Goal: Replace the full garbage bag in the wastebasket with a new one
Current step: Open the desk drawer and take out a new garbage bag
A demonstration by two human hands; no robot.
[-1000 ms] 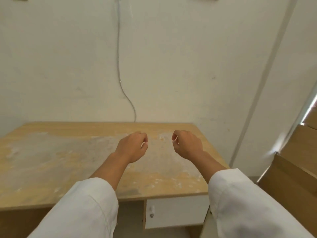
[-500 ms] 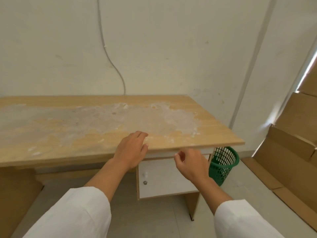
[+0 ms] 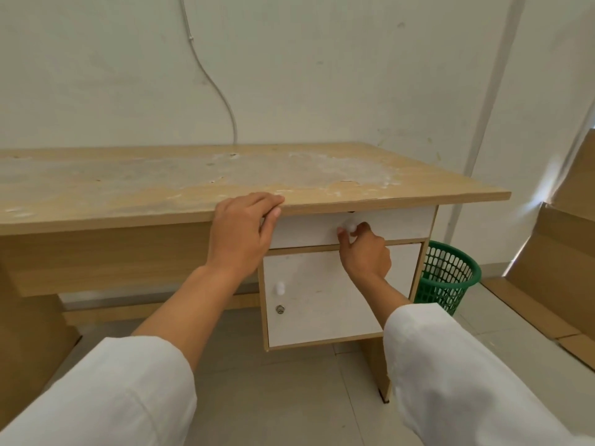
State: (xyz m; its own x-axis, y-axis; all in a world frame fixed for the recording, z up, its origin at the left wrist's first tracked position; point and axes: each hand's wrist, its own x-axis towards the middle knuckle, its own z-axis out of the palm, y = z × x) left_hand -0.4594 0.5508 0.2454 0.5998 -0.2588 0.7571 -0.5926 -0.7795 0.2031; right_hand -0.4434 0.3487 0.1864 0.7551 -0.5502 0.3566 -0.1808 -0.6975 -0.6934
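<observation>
A green mesh wastebasket (image 3: 450, 278) stands on the floor right of the wooden desk (image 3: 128, 185), partly hidden by the desk's side panel; no bag shows in it. My left hand (image 3: 241, 233) grips the desk's front edge, fingers on top and thumb beneath. My right hand (image 3: 363, 249) pinches the white knob (image 3: 351, 225) of the shut white drawer (image 3: 396, 225) under the desktop.
Below the drawer is a white cabinet door (image 3: 322, 297) with a knob and a lock. Flattened cardboard (image 3: 553, 272) leans against the right wall and lies on the tiled floor. A cable (image 3: 222, 94) hangs down the wall behind the desk.
My view has dropped and moved closer to the desk. My left hand came down onto the desk edge. My right hand rose from below the desk to the drawer knob.
</observation>
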